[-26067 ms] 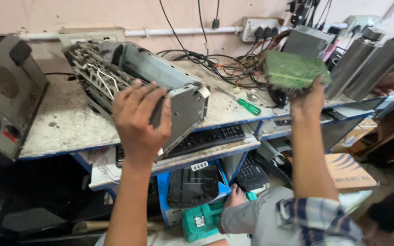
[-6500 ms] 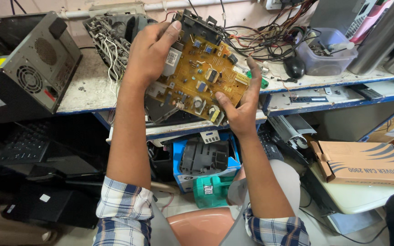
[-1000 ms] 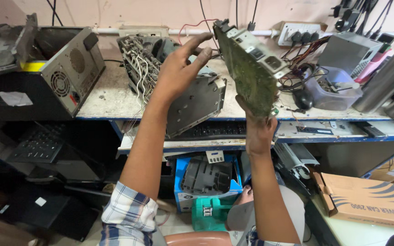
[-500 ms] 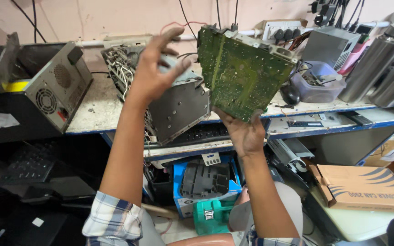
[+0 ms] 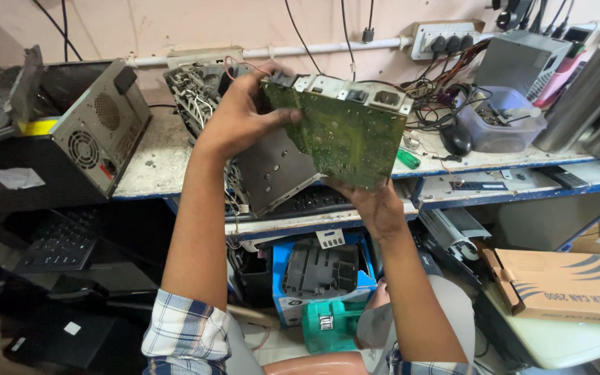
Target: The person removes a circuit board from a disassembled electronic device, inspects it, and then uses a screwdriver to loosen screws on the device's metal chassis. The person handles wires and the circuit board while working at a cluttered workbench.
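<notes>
Above the cluttered workbench [image 5: 154, 160]: one green circuit board [image 5: 345, 135], solder side facing out, component side hidden. Left hand [image 5: 241, 114] grips its upper left corner, thumb across the face; right hand [image 5: 376, 205] cups the lower edge from beneath, fingers mostly concealed behind the board. Behind it, an opened metal chassis [image 5: 272, 170], largely blocked from sight. At left, a grey computer case [image 5: 95, 135], partly cut off. At right, a black mouse [image 5: 456, 139] and clear plastic tub [image 5: 505, 125], contents indistinct. Cardboard box [image 5: 564, 285] lower right.
</notes>
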